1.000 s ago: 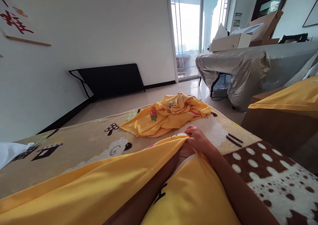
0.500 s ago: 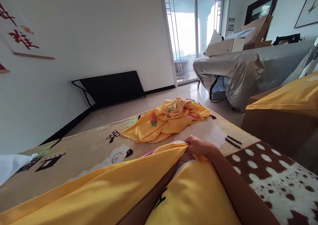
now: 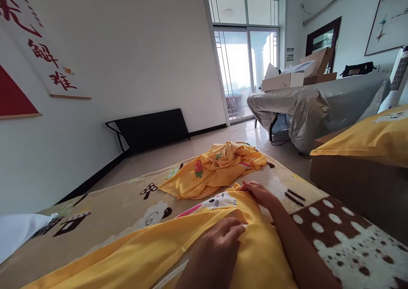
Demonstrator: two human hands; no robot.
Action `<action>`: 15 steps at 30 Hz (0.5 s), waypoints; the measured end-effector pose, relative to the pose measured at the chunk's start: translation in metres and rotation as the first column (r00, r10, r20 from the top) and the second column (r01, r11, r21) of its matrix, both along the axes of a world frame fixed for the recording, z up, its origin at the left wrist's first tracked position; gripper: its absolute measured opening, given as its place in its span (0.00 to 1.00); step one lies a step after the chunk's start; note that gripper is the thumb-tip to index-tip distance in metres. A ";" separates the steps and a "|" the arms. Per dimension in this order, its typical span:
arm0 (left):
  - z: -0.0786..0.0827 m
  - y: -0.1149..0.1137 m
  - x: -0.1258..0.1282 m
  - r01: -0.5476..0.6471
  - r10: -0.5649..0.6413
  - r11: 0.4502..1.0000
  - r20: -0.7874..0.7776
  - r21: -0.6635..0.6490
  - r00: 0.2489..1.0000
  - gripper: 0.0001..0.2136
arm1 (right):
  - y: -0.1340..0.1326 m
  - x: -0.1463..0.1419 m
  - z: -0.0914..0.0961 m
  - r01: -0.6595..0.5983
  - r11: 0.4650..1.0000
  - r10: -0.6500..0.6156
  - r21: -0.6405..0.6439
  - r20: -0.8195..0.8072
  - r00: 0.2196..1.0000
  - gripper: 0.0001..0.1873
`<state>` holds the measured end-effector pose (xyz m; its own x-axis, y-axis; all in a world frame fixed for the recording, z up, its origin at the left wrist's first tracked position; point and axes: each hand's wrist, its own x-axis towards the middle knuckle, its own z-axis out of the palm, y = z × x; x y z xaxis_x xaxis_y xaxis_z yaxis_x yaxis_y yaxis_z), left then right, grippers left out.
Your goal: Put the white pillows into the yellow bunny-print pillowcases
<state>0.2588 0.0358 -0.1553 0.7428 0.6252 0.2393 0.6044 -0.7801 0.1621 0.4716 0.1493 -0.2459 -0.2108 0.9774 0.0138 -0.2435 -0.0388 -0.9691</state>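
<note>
A yellow cloth (image 3: 204,233) with a cat print lies over a pillow-like bulge in front of me on a patterned blanket (image 3: 105,212). My left hand (image 3: 216,246) rests on top of this cloth, fingers curled and pinching a fold near a white edge. At the cloth's far corner, my right hand (image 3: 259,193) has its fingers closed on the hem. A second crumpled yellow cloth (image 3: 213,170) with a strawberry print lies further away on the blanket, apart from both hands.
A brown box (image 3: 357,182) topped by a yellow pillow (image 3: 369,136) stands at the right. Behind it sits a table under a silver cover (image 3: 312,102) carrying cardboard boxes. A black panel (image 3: 149,127) leans on the left wall. White cloth (image 3: 19,231) lies at far left.
My left hand has come out from under the yellow cloth and now lies on top of it. The cloth has been pulled forward, showing the cat print. The view has tilted up.
</note>
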 end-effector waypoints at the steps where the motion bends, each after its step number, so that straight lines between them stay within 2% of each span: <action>1: 0.000 0.004 0.003 -0.013 0.014 0.998 -0.017 0.058 1.000 0.20 | 0.004 -0.002 -0.005 0.045 0.999 -0.046 -0.013 -0.011 0.999 0.28; 3: -0.003 0.021 0.008 -0.094 0.113 0.983 -0.114 0.158 0.987 0.22 | 0.009 -0.006 -0.014 0.098 0.994 -0.098 -0.038 0.014 0.995 0.25; 5: -0.005 0.041 0.011 -0.189 0.231 0.964 -0.243 0.185 0.942 0.17 | 0.012 -0.006 -0.020 0.144 0.988 -0.141 -0.056 0.050 0.989 0.21; 8: -0.002 0.052 0.007 -0.211 0.259 0.963 -0.353 0.169 0.899 0.13 | 0.014 -0.004 -0.027 0.223 0.974 -0.220 -0.044 0.058 0.974 0.22; 12: 0.009 0.025 -0.007 -0.070 0.190 0.959 -0.438 0.275 0.879 0.11 | 0.022 -0.008 -0.032 0.359 0.933 -0.358 -0.030 0.041 0.933 0.26; 15: 0.008 0.001 -0.021 0.064 0.123 0.944 -0.525 0.324 0.842 0.11 | 0.020 -0.013 -0.032 0.447 0.895 -0.446 0.003 0.056 0.893 0.27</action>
<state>0.2380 0.0366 -0.1478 0.7940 0.6080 0.0008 0.5455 -0.7118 -0.4426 0.4584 0.1690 -0.2777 0.2476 0.9688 0.0051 -0.1850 0.0525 -0.9813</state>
